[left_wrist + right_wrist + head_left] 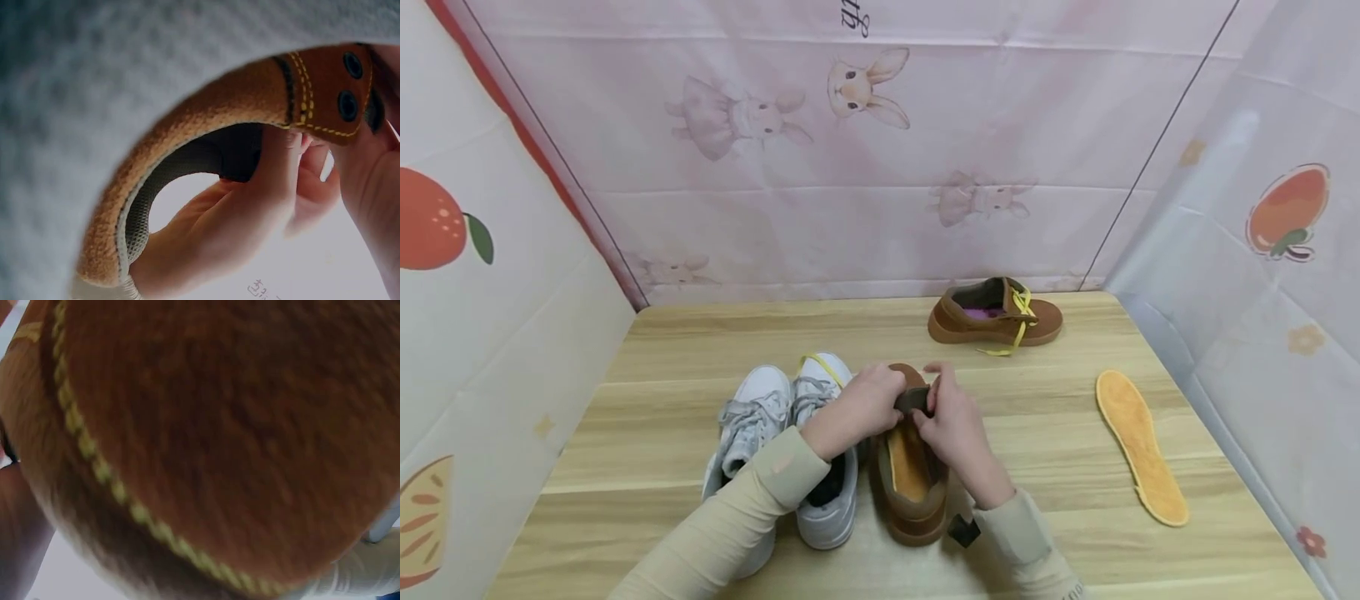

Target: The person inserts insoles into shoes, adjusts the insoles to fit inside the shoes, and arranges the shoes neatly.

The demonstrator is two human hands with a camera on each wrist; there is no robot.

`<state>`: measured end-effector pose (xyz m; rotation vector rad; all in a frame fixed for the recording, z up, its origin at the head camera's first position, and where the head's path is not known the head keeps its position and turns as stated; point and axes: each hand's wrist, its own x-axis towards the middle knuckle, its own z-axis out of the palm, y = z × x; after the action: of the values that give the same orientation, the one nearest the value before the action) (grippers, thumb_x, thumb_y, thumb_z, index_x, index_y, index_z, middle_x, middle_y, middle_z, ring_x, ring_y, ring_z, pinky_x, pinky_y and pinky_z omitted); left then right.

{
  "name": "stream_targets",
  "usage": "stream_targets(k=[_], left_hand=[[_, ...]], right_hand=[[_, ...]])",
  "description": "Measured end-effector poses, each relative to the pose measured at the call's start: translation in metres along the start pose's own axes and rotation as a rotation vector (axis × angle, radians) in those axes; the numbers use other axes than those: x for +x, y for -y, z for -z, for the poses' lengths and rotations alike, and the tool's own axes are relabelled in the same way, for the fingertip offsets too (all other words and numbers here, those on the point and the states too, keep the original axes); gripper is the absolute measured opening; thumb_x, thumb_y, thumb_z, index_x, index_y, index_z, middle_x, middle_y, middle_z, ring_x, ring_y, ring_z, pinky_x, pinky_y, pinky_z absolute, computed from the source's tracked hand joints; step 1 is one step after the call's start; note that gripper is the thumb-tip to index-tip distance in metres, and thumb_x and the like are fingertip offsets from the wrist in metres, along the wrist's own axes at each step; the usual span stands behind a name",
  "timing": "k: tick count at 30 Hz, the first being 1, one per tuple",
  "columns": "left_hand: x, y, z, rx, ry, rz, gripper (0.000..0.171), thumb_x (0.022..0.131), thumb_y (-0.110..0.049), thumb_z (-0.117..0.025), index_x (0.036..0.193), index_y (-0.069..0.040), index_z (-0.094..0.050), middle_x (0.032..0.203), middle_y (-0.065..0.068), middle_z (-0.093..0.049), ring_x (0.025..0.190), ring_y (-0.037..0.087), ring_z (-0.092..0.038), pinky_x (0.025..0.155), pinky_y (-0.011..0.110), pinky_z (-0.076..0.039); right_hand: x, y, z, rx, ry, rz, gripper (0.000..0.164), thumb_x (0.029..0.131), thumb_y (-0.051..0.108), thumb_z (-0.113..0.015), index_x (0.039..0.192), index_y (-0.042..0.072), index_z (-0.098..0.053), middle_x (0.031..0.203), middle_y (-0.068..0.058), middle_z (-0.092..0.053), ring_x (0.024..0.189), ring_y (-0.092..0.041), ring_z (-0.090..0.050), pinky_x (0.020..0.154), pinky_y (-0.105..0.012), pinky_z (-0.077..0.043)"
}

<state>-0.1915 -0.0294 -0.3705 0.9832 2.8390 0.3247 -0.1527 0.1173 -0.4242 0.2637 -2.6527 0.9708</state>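
In the head view, a brown shoe (pixel 917 521) stands on the table with its heel toward me and an orange insole (pixel 910 471) inside. My left hand (pixel 872 402) grips the left side of its dark tongue area (pixel 913 400). From the other side my right hand (pixel 955 423) pinches the upper near the tongue. The left wrist view shows the suede collar (pixel 187 119) and an eyelet flap (pixel 331 90) between fingers. Close up in the right wrist view is brown leather (pixel 206 444) with yellow stitching, blurred.
A pair of white sneakers (pixel 827 521) stands close on the left, a yellow lace (pixel 820 367) across one. Behind lies another brown shoe (pixel 1045 321) with yellow laces and a purple inside. A loose orange insole (pixel 1142 450) lies at the right. Printed cloth walls (pixel 865 233) surround the table.
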Motion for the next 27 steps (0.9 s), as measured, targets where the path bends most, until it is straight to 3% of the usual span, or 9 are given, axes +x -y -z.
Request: stream_targets(k=[3, 6, 8, 19, 22, 27], left_hand=[[0.000, -0.001, 0.001, 0.008, 0.001, -0.008, 0.016, 0.074, -0.008, -0.074, 0.067, -0.010, -0.059, 0.060, -0.001, -0.051, 0.056, 0.014, -0.048, 0.053, 0.026, -0.041], [0.000, -0.002, 0.002, 0.025, 0.008, -0.006, 0.016, 0.073, -0.006, -0.072, 0.067, -0.010, -0.058, 0.060, -0.001, -0.050, 0.057, 0.014, -0.048, 0.054, 0.027, -0.041], [0.000, -0.002, 0.001, 0.035, 0.006, -0.010, 0.015, 0.073, -0.006, -0.071, 0.067, -0.010, -0.058, 0.060, -0.001, -0.050, 0.058, 0.015, -0.048, 0.055, 0.027, -0.041], [-0.002, -0.001, -0.002, 0.006, -0.068, -0.056, 0.019, 0.082, -0.011, -0.069, 0.066, -0.010, -0.058, 0.056, -0.001, -0.048, 0.054, 0.014, -0.047, 0.054, 0.028, -0.041], [-0.001, -0.001, -0.002, 0.001, -0.066, -0.046, 0.016, 0.085, -0.013, -0.066, 0.071, -0.009, -0.062, 0.059, 0.000, -0.050, 0.055, 0.014, -0.049, 0.055, 0.029, -0.043], [0.001, -0.002, -0.003, 0.009, -0.046, -0.015, 0.024, 0.094, -0.020, -0.057, 0.073, -0.009, -0.063, 0.058, 0.000, -0.051, 0.054, 0.014, -0.050, 0.055, 0.030, -0.044]], right_hand=[[0.003, -0.006, -0.003, 0.061, -0.012, 0.004, 0.046, 0.068, 0.000, -0.076, 0.108, 0.006, -0.054, 0.065, 0.003, -0.044, 0.055, -0.011, -0.040, 0.053, -0.027, -0.037], [0.004, -0.011, -0.005, 0.077, -0.025, 0.034, 0.025, 0.067, -0.003, -0.074, 0.086, 0.008, -0.061, 0.063, 0.003, -0.044, 0.056, -0.012, -0.040, 0.053, -0.027, -0.036], [0.005, -0.013, -0.006, 0.085, -0.041, 0.058, 0.021, 0.066, -0.004, -0.073, 0.077, 0.009, -0.061, 0.063, 0.003, -0.044, 0.057, -0.012, -0.041, 0.052, -0.026, -0.035], [0.006, -0.016, -0.008, 0.122, -0.108, 0.129, 0.014, 0.066, -0.009, -0.065, 0.069, 0.005, -0.063, 0.060, 0.003, -0.040, 0.055, -0.010, -0.038, 0.051, -0.024, -0.033], [0.005, -0.016, -0.008, 0.111, -0.095, 0.115, 0.011, 0.073, -0.004, -0.064, 0.068, 0.005, -0.061, 0.061, 0.003, -0.041, 0.055, -0.011, -0.039, 0.052, -0.024, -0.034], [0.005, -0.019, -0.011, 0.134, -0.059, 0.080, 0.031, 0.094, 0.007, -0.051, 0.063, 0.009, -0.053, 0.060, 0.002, -0.042, 0.055, -0.012, -0.041, 0.052, -0.026, -0.036]])
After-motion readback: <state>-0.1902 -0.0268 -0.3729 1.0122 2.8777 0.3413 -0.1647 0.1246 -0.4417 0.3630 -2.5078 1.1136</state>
